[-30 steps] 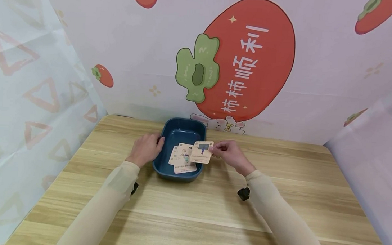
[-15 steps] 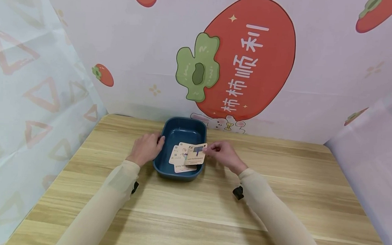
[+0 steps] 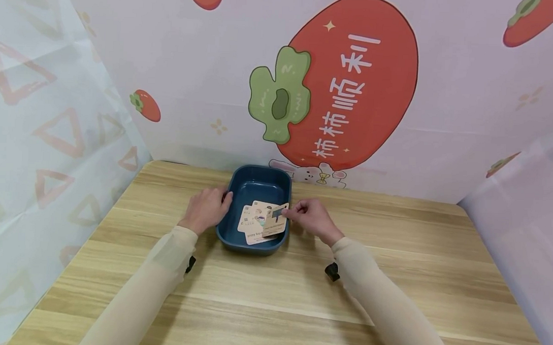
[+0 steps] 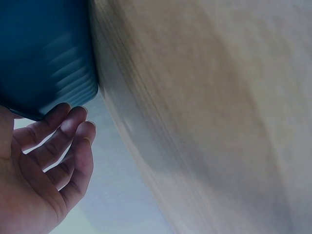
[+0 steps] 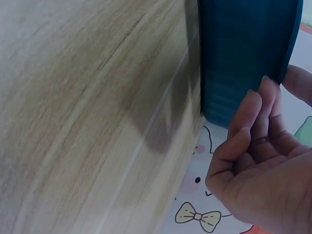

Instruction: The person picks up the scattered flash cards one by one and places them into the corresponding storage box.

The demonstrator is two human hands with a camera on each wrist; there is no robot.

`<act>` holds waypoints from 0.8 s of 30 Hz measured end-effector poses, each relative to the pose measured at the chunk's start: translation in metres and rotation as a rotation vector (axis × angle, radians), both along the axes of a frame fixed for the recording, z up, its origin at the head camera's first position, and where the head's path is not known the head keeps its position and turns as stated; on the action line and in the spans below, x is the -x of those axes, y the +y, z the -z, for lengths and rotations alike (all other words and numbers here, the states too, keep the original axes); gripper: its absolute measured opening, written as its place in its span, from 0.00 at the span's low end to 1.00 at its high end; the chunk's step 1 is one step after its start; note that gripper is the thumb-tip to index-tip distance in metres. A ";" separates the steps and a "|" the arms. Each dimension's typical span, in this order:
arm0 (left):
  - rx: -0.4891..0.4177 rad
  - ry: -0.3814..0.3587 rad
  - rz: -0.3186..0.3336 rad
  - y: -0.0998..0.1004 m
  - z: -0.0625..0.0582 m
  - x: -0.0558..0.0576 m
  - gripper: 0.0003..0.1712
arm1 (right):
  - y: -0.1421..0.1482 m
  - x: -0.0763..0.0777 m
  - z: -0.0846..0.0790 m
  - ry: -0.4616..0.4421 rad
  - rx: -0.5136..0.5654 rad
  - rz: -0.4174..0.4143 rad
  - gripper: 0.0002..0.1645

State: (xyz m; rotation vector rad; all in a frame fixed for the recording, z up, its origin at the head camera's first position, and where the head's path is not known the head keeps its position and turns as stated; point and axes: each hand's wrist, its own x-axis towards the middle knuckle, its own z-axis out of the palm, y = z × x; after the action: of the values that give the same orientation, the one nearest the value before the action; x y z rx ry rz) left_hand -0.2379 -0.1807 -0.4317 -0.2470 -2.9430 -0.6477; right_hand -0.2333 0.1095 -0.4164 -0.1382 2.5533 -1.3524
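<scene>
A dark blue rectangular bin stands on the wooden table with several small printed cards overlapping in its near half. At the bin's left rim, my left hand grips with the thumb over the edge and fingers against the outer wall, as the left wrist view shows. My right hand pinches the upper right corner of a picture card, which slants against the right inside wall, partly covering the others. The right wrist view shows the fingers outside the bin wall; the card is hidden there.
The wooden table ends at a printed cloth backdrop just behind the bin. More patterned cloth hangs along the left side. Black wrist straps show under the sleeves.
My right hand has moved left to the bin's right rim, and the picture card has gone from held above the rim to slanting down inside. My left hand has stayed put.
</scene>
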 end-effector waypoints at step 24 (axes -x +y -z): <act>0.011 0.012 0.005 -0.001 0.002 0.000 0.18 | -0.022 -0.003 -0.003 0.090 -0.296 0.049 0.21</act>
State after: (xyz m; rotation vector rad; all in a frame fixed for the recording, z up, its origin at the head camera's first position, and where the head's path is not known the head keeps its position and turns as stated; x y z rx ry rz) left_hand -0.2381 -0.1822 -0.4336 -0.2584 -2.9359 -0.6281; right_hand -0.2304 0.0877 -0.4130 -0.0836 2.8140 -0.9878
